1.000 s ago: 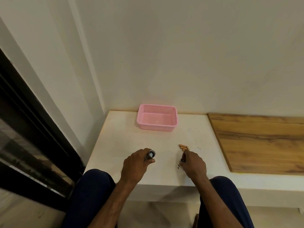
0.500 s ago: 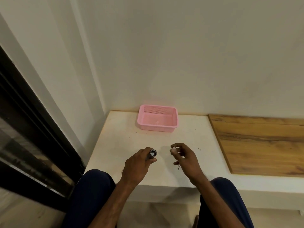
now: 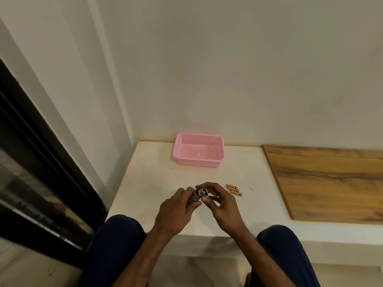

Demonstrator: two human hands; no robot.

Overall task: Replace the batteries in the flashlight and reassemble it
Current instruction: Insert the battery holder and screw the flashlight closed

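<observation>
My left hand [image 3: 176, 212] grips the dark grey flashlight body [image 3: 196, 196] just above the white table [image 3: 149, 179], with its open silvery end pointing up and to the right. My right hand [image 3: 224, 206] is at that open end, fingers curled over it and thumb and fingertips pinching a small pale part that I cannot make out. Several copper-coloured batteries [image 3: 234, 189] lie side by side on the table, just right of my right hand.
A pink plastic basket [image 3: 199, 163] stands at the back of the table against the wall. A wooden board [image 3: 331, 183] covers the surface to the right. A dark window frame [image 3: 41, 162] runs along the left. My knees sit under the table's front edge.
My right hand lifted from the table beside the batteries holding a small pale part and moved left to the flashlight's open end. My left hand kept hold of the flashlight and tilted it slightly.
</observation>
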